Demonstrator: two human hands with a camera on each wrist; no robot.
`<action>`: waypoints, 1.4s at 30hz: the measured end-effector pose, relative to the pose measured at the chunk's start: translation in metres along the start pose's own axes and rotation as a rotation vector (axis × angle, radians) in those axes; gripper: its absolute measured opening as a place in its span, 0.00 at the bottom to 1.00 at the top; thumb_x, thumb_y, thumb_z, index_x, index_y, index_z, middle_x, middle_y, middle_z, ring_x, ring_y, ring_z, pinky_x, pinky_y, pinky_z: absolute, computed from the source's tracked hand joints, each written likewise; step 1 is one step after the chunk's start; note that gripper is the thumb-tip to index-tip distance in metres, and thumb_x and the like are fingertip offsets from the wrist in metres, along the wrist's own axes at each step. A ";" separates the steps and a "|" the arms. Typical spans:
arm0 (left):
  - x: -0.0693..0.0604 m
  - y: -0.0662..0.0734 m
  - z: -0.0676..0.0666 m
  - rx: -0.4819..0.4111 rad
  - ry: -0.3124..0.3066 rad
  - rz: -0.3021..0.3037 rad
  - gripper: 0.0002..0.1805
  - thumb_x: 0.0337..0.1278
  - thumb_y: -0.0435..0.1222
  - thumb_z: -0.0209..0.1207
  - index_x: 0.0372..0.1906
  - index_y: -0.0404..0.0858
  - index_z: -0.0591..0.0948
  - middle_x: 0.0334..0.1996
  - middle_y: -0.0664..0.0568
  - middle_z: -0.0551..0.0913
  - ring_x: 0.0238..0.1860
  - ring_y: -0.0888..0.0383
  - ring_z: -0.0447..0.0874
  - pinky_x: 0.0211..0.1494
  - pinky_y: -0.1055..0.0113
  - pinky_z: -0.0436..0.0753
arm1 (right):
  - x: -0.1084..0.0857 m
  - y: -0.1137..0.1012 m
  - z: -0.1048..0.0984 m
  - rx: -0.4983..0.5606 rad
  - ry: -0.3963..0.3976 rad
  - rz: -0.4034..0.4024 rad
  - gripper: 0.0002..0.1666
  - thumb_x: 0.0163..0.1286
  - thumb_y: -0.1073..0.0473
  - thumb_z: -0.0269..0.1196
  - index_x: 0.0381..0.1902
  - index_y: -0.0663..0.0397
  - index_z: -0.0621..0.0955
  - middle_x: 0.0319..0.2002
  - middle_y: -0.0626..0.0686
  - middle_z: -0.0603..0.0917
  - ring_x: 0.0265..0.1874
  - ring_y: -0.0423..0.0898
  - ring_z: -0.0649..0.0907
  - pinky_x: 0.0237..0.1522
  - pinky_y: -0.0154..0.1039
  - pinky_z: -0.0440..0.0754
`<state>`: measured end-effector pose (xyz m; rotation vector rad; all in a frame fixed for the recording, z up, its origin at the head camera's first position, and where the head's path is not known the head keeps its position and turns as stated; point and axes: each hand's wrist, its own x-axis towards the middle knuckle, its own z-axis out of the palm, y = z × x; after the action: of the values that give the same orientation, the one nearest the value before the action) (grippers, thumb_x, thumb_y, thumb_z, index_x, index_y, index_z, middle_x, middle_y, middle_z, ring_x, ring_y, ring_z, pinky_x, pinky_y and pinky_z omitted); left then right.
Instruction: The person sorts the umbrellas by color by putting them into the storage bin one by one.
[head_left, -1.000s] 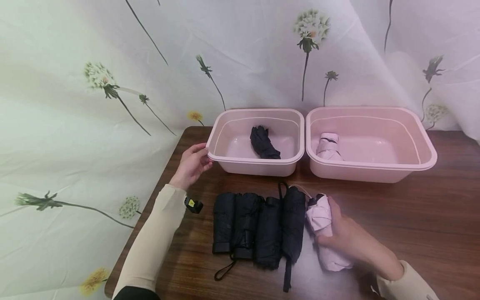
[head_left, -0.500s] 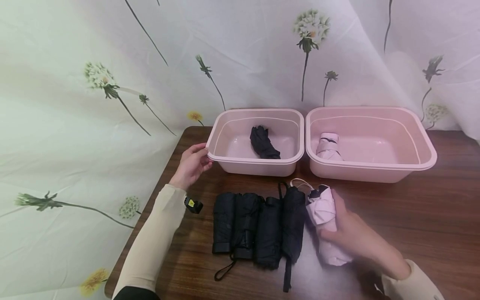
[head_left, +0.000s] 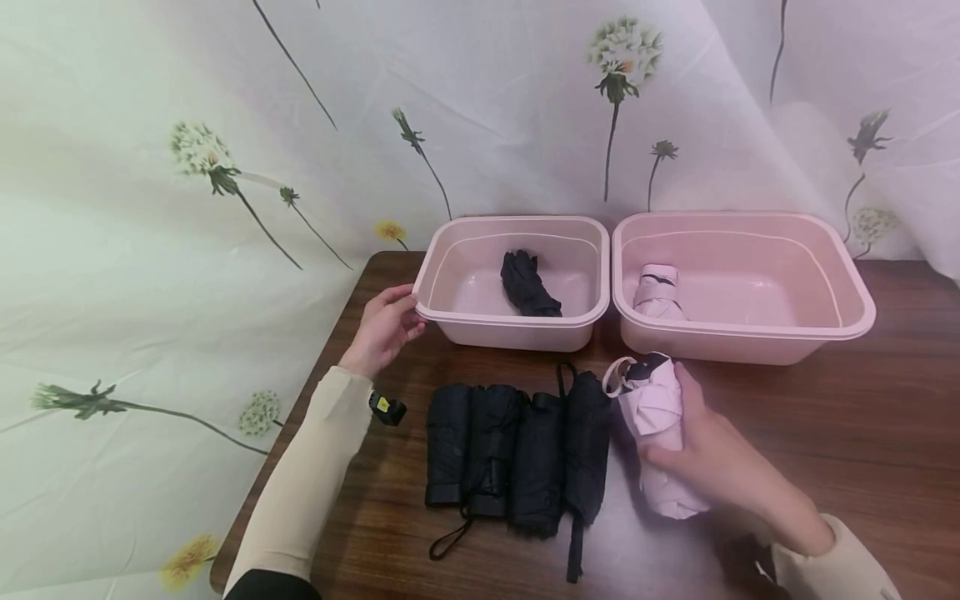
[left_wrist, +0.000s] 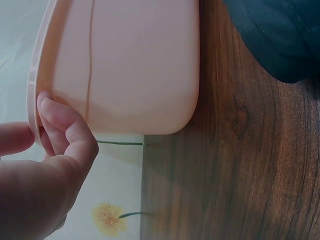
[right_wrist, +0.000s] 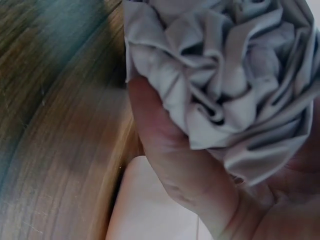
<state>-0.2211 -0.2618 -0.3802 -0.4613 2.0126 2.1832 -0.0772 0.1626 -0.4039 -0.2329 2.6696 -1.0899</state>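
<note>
Near the small tub (head_left: pixel 517 335) my left grip (head_left: pixel 384 332) pinches, my right grip (head_left: pixel 723 458) clasps the pink umbrella (head_left: pixel 654 417) mid-length, likely light and soft.

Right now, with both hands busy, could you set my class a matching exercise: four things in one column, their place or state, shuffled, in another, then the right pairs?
Things
1. Left hand
2. Right hand
3. Row of four black umbrellas
4. Larger basin

Place or state
A. Grips a pale umbrella
B. Has another pale umbrella inside
C. Pinches the rim of the smaller basin
D. Lies on the table

Pairs: 1-C, 2-A, 3-D, 4-B
</note>
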 end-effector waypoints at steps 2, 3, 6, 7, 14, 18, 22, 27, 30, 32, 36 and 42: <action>0.000 0.000 0.000 -0.004 -0.004 0.000 0.22 0.69 0.37 0.53 0.65 0.39 0.66 0.47 0.49 0.74 0.31 0.61 0.78 0.41 0.68 0.83 | 0.000 -0.001 -0.002 0.016 -0.003 0.008 0.71 0.53 0.48 0.71 0.76 0.53 0.34 0.40 0.60 0.82 0.35 0.48 0.82 0.34 0.41 0.79; 0.001 0.000 0.000 -0.004 -0.006 0.000 0.22 0.69 0.37 0.53 0.65 0.39 0.66 0.47 0.49 0.74 0.31 0.61 0.78 0.41 0.68 0.83 | 0.000 -0.002 -0.004 0.022 -0.005 0.012 0.71 0.53 0.48 0.71 0.76 0.52 0.33 0.40 0.60 0.82 0.35 0.48 0.82 0.33 0.40 0.79; 0.001 0.000 0.000 0.002 -0.006 -0.001 0.23 0.70 0.37 0.53 0.66 0.39 0.65 0.47 0.49 0.73 0.31 0.61 0.78 0.41 0.68 0.83 | -0.002 -0.005 -0.008 0.036 0.001 0.008 0.72 0.53 0.47 0.72 0.76 0.50 0.32 0.41 0.61 0.81 0.35 0.47 0.82 0.33 0.40 0.79; 0.001 0.000 0.000 0.005 -0.006 0.000 0.23 0.70 0.37 0.52 0.66 0.39 0.65 0.47 0.49 0.73 0.31 0.61 0.78 0.41 0.68 0.83 | -0.002 -0.006 -0.010 0.041 0.002 0.011 0.72 0.54 0.47 0.71 0.76 0.49 0.32 0.41 0.61 0.81 0.35 0.47 0.82 0.32 0.39 0.80; 0.001 0.000 0.001 0.016 -0.003 0.002 0.22 0.70 0.37 0.52 0.65 0.39 0.65 0.46 0.49 0.73 0.30 0.62 0.78 0.41 0.69 0.82 | -0.005 -0.011 -0.022 0.040 0.035 -0.005 0.71 0.55 0.47 0.71 0.76 0.41 0.32 0.39 0.60 0.83 0.33 0.47 0.83 0.32 0.41 0.79; 0.000 0.000 0.000 0.008 -0.004 0.001 0.22 0.70 0.37 0.53 0.65 0.39 0.66 0.46 0.49 0.74 0.31 0.61 0.77 0.41 0.68 0.82 | -0.007 -0.015 -0.031 0.053 0.048 -0.009 0.70 0.56 0.45 0.71 0.76 0.37 0.32 0.40 0.61 0.82 0.34 0.48 0.83 0.33 0.42 0.79; 0.000 0.000 0.000 0.014 -0.008 -0.006 0.22 0.70 0.37 0.53 0.64 0.40 0.66 0.46 0.49 0.73 0.31 0.61 0.77 0.43 0.67 0.82 | -0.008 -0.019 -0.039 0.038 0.082 -0.022 0.69 0.57 0.42 0.70 0.76 0.38 0.33 0.42 0.63 0.81 0.37 0.51 0.83 0.34 0.42 0.78; 0.001 0.000 0.000 0.020 -0.010 -0.005 0.22 0.70 0.38 0.53 0.64 0.40 0.66 0.46 0.49 0.73 0.31 0.61 0.77 0.44 0.67 0.82 | -0.008 -0.021 -0.051 -0.002 0.130 -0.033 0.69 0.57 0.41 0.70 0.76 0.39 0.33 0.43 0.63 0.80 0.39 0.54 0.82 0.36 0.43 0.77; 0.001 0.000 0.000 0.020 -0.010 -0.002 0.22 0.70 0.38 0.53 0.64 0.40 0.66 0.46 0.49 0.73 0.31 0.61 0.77 0.45 0.67 0.83 | -0.009 -0.023 -0.058 0.002 0.144 -0.032 0.68 0.58 0.40 0.69 0.76 0.36 0.33 0.44 0.63 0.80 0.40 0.55 0.82 0.37 0.43 0.76; 0.002 0.000 0.000 0.022 -0.011 -0.001 0.22 0.70 0.38 0.53 0.64 0.40 0.66 0.46 0.49 0.73 0.31 0.62 0.77 0.45 0.66 0.83 | -0.010 -0.025 -0.063 0.022 0.153 -0.031 0.67 0.58 0.40 0.69 0.76 0.33 0.34 0.45 0.63 0.80 0.41 0.56 0.82 0.36 0.43 0.76; 0.001 0.000 0.000 0.023 -0.009 -0.003 0.22 0.70 0.38 0.52 0.64 0.40 0.66 0.45 0.49 0.73 0.31 0.62 0.77 0.45 0.66 0.83 | -0.010 -0.027 -0.070 0.040 0.191 -0.054 0.65 0.58 0.42 0.70 0.76 0.31 0.36 0.45 0.63 0.80 0.41 0.57 0.82 0.35 0.43 0.76; 0.000 0.000 0.000 0.018 -0.003 -0.004 0.22 0.70 0.38 0.53 0.64 0.40 0.66 0.47 0.48 0.73 0.31 0.61 0.77 0.42 0.68 0.83 | -0.008 -0.029 -0.081 0.037 0.233 -0.067 0.62 0.57 0.44 0.71 0.74 0.25 0.40 0.42 0.62 0.79 0.40 0.58 0.81 0.31 0.42 0.77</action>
<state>-0.2210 -0.2620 -0.3798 -0.4590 2.0268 2.1602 -0.0913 0.1974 -0.3267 -0.2006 2.8604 -1.2561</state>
